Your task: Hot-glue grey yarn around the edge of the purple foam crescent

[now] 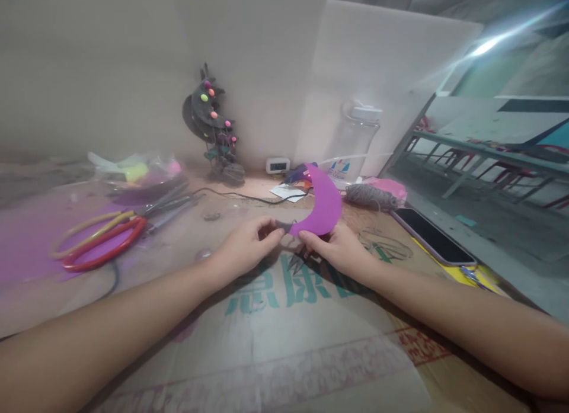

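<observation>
A purple felt-like crescent [328, 202] stands raised above the cardboard, curving up and to the left. My right hand [340, 250] grips its lower edge, thumb on the front face. At the crescent's lower left tip, my left hand [253, 241] pinches a small dark grey piece [284, 225] between thumb and fingers. Whether that piece is joined to the crescent cannot be made out. Below the right hand, dark pointed blades [299, 262] poke out, like small snips; the rest is hidden by the hand.
Large red-handled scissors [104, 256] lie on purple sheet material [26, 241] at left. A grey crescent ornament with coloured balls [208, 114] hangs behind. A small clock [278, 165], plastic bottle [353, 146], grey yarn [371, 197] and phone [433, 235] stand or lie around the cardboard [267, 354].
</observation>
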`<state>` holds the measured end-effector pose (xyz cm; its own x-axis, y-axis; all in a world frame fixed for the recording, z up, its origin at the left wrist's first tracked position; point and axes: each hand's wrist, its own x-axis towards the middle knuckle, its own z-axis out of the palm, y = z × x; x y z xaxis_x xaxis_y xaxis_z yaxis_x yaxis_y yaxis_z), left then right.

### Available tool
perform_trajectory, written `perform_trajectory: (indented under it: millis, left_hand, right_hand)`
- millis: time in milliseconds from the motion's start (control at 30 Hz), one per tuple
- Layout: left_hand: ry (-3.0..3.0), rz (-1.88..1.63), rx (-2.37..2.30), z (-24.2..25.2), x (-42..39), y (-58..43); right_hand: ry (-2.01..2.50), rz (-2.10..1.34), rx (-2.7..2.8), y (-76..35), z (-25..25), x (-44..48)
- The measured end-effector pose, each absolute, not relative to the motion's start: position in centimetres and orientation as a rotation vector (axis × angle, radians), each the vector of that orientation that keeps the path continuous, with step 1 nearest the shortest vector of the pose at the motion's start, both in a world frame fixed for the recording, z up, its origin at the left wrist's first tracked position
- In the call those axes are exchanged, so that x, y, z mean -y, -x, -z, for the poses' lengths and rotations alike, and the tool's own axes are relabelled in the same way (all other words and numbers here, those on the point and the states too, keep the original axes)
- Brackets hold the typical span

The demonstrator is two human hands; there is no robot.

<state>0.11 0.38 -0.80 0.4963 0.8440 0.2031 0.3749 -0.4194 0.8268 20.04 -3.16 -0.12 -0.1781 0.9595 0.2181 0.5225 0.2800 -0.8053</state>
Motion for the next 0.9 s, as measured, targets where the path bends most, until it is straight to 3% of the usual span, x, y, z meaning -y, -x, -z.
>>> perform_trajectory:
  millis: [533, 900]
  left_hand:
    - [-1.938, -0.907, -0.966, 0.6, -0.4, 0.0]
    - [-1.950, -0.887, -0.914, 0.5, -0.3, -0.2]
  right_hand:
    - [1.384, -0.873, 1.769, -19.9, -0.9, 3.5]
    - [1.183, -0.986, 1.599, -20.2, -0.3, 3.0]
